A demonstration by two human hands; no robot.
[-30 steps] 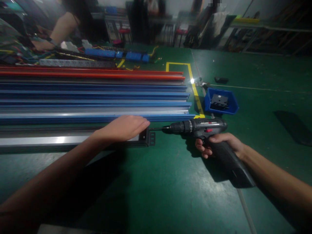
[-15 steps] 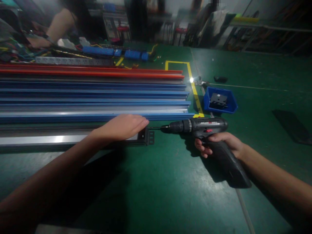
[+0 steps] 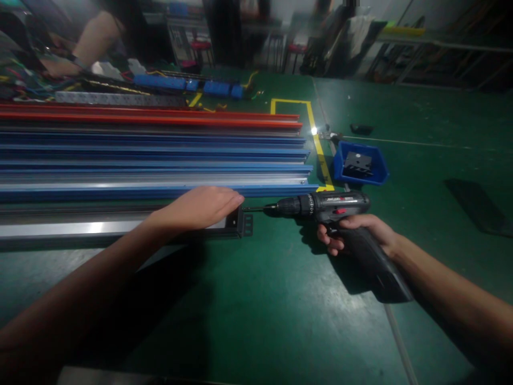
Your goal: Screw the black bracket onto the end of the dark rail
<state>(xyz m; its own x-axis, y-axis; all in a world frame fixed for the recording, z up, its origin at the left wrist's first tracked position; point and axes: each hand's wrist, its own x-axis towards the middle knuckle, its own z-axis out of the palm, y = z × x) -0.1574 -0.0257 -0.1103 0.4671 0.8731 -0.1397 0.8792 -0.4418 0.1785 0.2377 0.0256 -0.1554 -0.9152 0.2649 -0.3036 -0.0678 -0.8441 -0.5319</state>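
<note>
My right hand (image 3: 366, 230) grips a black cordless drill (image 3: 336, 206) by its handle, with the fingers around the trigger area. The drill lies level and points left. Its long thin bit (image 3: 254, 209) reaches the black end bracket (image 3: 241, 224) of a long black and silver metal profile (image 3: 96, 229). My left hand (image 3: 204, 206) is closed over the profile near that end, fingers together and partly hidden on the far side. A slotted tab of the bracket sticks out to the right.
Blue profiles (image 3: 160, 147) and an orange-red profile (image 3: 160, 118) lie behind. A blue bin (image 3: 380, 174) holds dark metal plates (image 3: 358, 162). Beyond are wires, a power strip (image 3: 120, 99) and another person's arm (image 3: 94, 40). A dark flat object (image 3: 476, 206) lies right on the green table (image 3: 280, 321).
The drill and my right hand have shifted very slightly left toward the bracket. My left hand keeps its place on the profile. The whole view has drifted a little.
</note>
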